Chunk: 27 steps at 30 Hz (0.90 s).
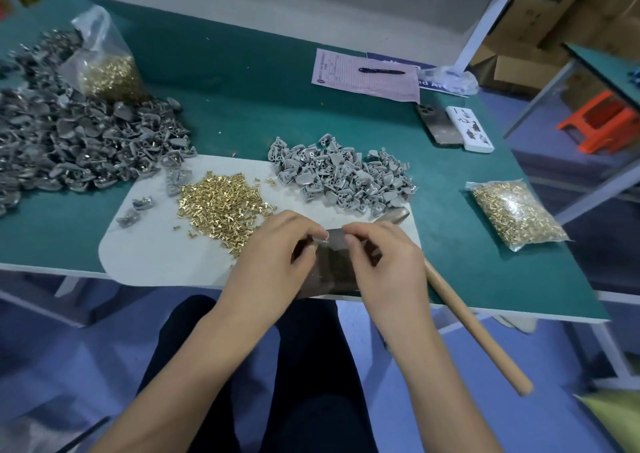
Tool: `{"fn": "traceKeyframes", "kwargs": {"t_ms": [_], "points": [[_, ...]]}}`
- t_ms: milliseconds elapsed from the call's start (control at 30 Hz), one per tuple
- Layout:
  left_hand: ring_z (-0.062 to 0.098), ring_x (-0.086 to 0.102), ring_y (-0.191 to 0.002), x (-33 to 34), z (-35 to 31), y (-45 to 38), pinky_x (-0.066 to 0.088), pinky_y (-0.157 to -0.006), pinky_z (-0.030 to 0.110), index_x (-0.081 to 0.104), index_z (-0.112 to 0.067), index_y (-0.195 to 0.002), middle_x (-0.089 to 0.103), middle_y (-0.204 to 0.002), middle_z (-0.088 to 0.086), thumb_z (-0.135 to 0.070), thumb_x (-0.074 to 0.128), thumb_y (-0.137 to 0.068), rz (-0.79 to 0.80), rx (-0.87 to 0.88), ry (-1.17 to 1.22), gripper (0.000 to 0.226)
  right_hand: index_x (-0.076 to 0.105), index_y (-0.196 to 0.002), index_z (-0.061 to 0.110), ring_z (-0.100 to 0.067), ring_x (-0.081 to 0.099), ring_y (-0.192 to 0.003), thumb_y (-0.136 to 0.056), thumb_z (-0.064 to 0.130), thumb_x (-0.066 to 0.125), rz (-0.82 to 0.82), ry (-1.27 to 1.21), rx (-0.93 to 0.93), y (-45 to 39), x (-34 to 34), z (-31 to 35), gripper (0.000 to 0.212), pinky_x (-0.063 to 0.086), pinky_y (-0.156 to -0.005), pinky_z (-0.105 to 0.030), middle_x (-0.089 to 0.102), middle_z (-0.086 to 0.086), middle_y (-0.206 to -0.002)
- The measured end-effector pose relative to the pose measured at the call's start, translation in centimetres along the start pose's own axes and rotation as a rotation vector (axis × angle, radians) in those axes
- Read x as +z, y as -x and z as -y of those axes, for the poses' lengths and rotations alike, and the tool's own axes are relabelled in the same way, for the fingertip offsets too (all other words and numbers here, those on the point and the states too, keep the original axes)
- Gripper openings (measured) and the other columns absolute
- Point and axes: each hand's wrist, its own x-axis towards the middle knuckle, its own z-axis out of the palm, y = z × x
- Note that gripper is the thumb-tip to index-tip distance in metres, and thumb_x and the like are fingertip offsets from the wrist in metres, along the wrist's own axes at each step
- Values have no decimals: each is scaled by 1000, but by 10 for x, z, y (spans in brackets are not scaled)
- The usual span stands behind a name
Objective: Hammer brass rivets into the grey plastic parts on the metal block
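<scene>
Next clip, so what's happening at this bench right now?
A person is assembling at a green workbench. Both hands, the left hand and the right hand, meet over the dark metal block, fingertips pinching something too small to identify. The wooden-handled hammer lies untouched beside the right hand. Loose brass rivets and a heap of light grey plastic parts wait on the white mat.

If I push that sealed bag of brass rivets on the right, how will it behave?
The bag of rivets looks packed full, so it is probably heavy for its size. Its thin clear plastic would likely sag and shift rather than stay stiff. Lying flat on the green table, it should slide, not roll.
</scene>
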Motion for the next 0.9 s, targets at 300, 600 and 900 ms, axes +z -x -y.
{"fn": "traceKeyframes", "kwargs": {"t_ms": [300,600,900], "points": [[2,52,-106,-5,5,8,42,-95,21,68,-25,-113,60,-109,-15,-20,75,-87,53,57,-14,27,74,-95,19,-2,55,-76,-88,7,70,135,139,55,3,-14,4,14,43,-70,-11,59,16,-85],[8,46,-111,-8,8,6,32,-97,14,67,-31,-122,55,-108,-15,-33,74,-86,62,17,-106,37,76,-93,20,-4,58,-84,-92,13,73,135,44,63,3,-13,-1,8,45,-74,-16,63,16,-85],[11,49,-103,-5,-2,-3,45,-89,36,73,-33,-110,62,-103,-18,-19,73,-88,127,80,-120,26,79,-93,23,-13,54,-83,-91,15,73,153,69,46,4,-4,-3,10,48,-74,-36,56,8,-82]]}}
